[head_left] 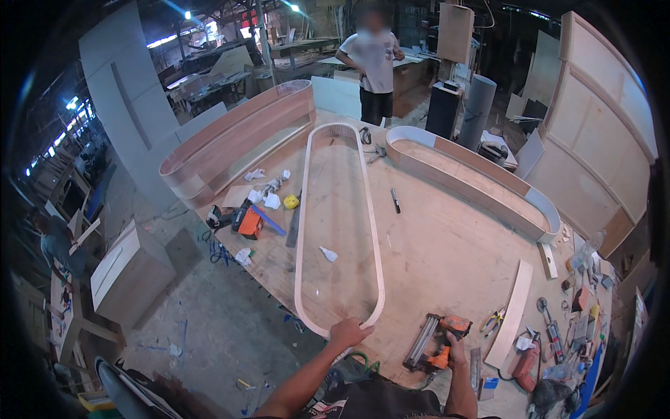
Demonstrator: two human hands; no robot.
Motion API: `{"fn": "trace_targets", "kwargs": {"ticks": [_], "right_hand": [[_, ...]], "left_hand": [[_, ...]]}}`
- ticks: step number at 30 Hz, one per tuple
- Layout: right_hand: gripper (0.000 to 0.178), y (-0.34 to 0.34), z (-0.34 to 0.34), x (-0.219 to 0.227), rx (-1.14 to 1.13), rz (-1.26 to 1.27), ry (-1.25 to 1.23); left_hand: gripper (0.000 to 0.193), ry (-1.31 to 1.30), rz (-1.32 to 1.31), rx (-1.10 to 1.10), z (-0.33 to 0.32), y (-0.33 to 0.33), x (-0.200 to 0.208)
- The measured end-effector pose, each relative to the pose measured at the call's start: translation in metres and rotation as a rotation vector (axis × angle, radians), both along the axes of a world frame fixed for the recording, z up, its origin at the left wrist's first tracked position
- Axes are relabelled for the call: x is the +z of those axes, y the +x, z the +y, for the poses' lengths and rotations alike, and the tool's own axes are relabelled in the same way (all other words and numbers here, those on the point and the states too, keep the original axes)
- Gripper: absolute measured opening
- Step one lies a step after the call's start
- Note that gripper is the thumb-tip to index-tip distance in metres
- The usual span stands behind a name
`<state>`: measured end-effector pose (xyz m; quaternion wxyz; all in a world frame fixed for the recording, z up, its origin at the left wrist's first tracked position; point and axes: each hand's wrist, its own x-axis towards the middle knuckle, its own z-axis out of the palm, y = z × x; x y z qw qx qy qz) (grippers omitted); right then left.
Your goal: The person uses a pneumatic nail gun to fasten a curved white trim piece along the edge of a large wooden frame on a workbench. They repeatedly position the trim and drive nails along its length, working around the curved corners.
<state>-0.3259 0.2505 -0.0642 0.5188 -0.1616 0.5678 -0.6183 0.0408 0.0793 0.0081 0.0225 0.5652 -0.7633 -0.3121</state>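
Note:
A long oval wooden frame [377, 260] with rounded ends lies across the middle of the worktable [426, 258]. Its near end is in the grasp of my left hand [351, 333], whose fingers close over the rim. To the right, my right hand [457, 350] is wrapped round the handle of an orange and black nail gun [456, 325], held low at the table's near edge. The nail gun's long grey magazine points toward the frame. Inside the oval rests a small white pointed piece [328, 254].
Two deeper oval wooden frames flank the middle: a reddish one [237, 133] at far left, a pale one [474, 183] at far right. An orange power tool [248, 222] sits left. Pliers [493, 321], a curved wooden strip [511, 311] and clutter line the right. A person [377, 63] stands beyond.

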Motion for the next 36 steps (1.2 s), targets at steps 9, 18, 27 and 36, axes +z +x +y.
{"fn": "trace_targets", "kwargs": {"ticks": [9,18,27,36], "right_hand": [[0.032,-0.003,0.0,-0.003,-0.031,0.003,0.006],[0.033,0.001,0.005,0.005,-0.025,0.039,0.05],[0.035,0.004,-0.003,0.014,0.008,0.018,0.014],[0.034,-0.006,0.003,-0.01,-0.062,0.048,-0.003]], "left_hand": [[0.047,0.167,0.312,0.049,-0.012,0.017,-0.009],[0.049,0.12,0.305,0.073,-0.01,0.015,-0.006],[0.048,0.203,0.333,0.108,-0.01,0.014,-0.01],[0.047,0.098,0.293,0.072,-0.006,0.013,0.003]]}}
